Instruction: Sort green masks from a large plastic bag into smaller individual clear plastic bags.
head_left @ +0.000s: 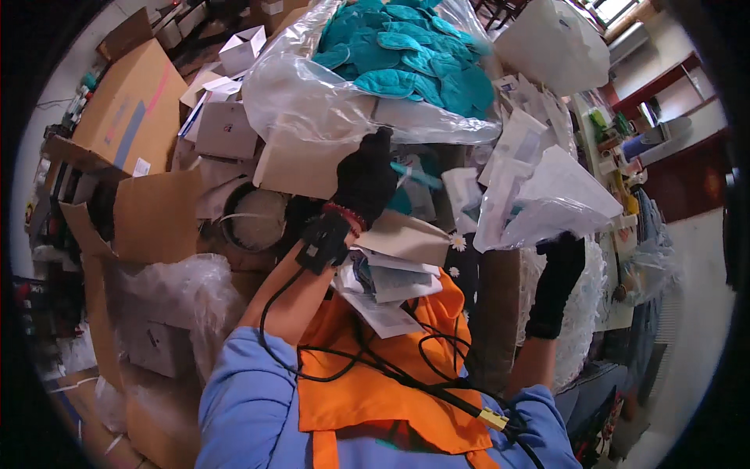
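Observation:
My left hand (364, 173), in a black glove, is at the middle, just below a large clear plastic bag (305, 109) full of teal quilted fabric pieces (414, 59). A narrow teal strip (418, 175) shows beside its fingers. Those fingers are mostly hidden behind the back of the hand. At the right, my gloved right hand (559, 270) is closed on the lower edge of a clear plastic bag (539, 227) with white, printed packaging in it. Folded papers and small packets (387, 281) lie on my lap over an orange apron (375, 391).
Cardboard boxes (125, 102) and an open carton with plastic wrap (187, 289) stand at the left. A round container (254, 217) sits near my left forearm. White bubble-like wrap (586, 313) is beside my right arm. Black cables (391, 371) cross my lap.

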The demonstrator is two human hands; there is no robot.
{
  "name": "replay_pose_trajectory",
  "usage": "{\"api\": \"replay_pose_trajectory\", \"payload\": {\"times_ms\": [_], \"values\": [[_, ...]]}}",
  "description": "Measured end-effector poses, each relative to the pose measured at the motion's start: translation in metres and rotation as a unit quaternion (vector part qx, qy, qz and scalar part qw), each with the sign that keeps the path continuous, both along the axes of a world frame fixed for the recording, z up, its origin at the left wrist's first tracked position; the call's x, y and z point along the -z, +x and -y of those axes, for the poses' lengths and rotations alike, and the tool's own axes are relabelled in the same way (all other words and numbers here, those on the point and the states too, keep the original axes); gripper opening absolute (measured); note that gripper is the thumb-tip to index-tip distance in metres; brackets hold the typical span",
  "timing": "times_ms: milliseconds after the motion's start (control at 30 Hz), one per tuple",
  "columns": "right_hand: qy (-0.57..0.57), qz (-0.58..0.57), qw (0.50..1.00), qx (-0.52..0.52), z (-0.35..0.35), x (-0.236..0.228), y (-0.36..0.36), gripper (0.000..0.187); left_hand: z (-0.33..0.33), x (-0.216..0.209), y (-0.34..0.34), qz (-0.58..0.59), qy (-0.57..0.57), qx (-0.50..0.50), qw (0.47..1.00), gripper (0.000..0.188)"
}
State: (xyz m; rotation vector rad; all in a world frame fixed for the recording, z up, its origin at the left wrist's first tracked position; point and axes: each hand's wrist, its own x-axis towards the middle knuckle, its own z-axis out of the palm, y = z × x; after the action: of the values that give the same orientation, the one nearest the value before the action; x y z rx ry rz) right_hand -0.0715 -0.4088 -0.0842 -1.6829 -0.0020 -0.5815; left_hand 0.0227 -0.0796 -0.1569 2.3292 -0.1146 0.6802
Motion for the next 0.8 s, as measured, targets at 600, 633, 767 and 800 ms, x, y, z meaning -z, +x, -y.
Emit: {"api": "replay_pose_trajectory", "payload": {"times_ms": [600, 633, 767, 800], "values": [[0.054, -0.048, 0.997, -0.008, -0.046, 0.022, 0.045, 0.024, 0.031, -0.007, -0.049, -0.112, -0.065, 0.211, 0.969, 0.035], [-0.002, -0.035, 0.999, -0.009, -0.044, 0.025, 0.045, 0.025, 0.034, -0.002, -0.048, -0.126, -0.077, 0.212, 0.966, 0.035], [-0.04, -0.04, 0.998, -0.038, -0.039, 0.025, 0.044, 0.027, 0.045, 0.009, -0.04, -0.129, -0.157, 0.221, 0.954, 0.034], [-0.003, -0.055, 0.997, -0.053, -0.041, 0.021, 0.045, 0.028, 0.047, 0.012, -0.036, -0.115, -0.186, 0.223, 0.95, 0.033]]}}
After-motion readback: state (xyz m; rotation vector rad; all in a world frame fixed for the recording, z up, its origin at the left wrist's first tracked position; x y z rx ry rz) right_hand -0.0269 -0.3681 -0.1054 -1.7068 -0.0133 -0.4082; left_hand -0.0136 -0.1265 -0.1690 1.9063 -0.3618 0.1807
